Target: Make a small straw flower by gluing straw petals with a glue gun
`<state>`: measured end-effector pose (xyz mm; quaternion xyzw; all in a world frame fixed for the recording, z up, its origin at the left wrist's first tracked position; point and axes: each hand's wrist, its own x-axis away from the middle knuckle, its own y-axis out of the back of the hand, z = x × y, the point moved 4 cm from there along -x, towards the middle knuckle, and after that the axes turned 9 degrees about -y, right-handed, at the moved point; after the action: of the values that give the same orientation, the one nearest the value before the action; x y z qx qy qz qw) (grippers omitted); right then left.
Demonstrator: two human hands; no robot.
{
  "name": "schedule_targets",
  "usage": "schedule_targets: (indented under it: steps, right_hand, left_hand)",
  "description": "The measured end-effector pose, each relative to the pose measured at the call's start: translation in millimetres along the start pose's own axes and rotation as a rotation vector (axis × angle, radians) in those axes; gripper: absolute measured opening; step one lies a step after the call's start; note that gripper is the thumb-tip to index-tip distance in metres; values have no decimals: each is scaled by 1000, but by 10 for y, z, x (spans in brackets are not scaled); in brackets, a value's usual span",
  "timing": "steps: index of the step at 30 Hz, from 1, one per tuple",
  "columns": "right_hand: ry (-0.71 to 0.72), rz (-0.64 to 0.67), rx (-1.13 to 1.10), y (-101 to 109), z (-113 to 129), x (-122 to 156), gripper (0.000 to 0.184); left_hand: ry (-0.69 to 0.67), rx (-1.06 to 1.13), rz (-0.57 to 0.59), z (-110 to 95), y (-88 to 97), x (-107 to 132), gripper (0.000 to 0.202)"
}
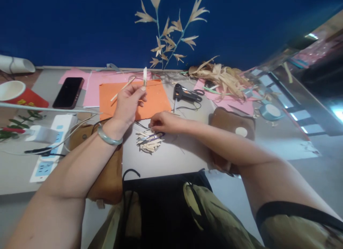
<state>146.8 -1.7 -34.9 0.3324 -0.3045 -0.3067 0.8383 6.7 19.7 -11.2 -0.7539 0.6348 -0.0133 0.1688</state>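
Note:
Held upright between the thumb and fingertips of my left hand (128, 102) is a pale strip of dried husk (145, 76), above an orange sheet (158, 95). My right hand (166, 122) is lower and nearer, its fingers curled together; whatever is in them is hidden. Just below those fingertips lies a small pile of cut husk pieces (149, 146). On the pile rests a slim tool with dark purple handles (152, 138), which looks like small scissors. A black glue gun (184, 94) lies beyond my right hand.
Dried husks (225, 79) are heaped at the back right, near a tape roll (270, 111). Husk flowers on stems (171, 41) stand against the blue wall. On the left are a phone (69, 93), a red paper cup (29, 97) and a power strip (57, 145) with cables.

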Motion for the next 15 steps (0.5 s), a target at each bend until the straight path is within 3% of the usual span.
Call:
schedule_targets:
  steps: [5,9,12,15]
  right_hand:
    - [133,-86,-95,193,80,92,8]
    - [139,-214,-253,456,46,97,9]
    - [131,-607,-241,685,-10,106,14]
    - [244,-1003,110,784,54,178,17]
  left_hand:
    - [20,9,8,-5,-9,2,13]
    - [23,33,-14,-7,8,-6,14]
    - [17,88,-70,-16,33,-12,16]
    - [-1,145,-95,-30,32,-2,22]
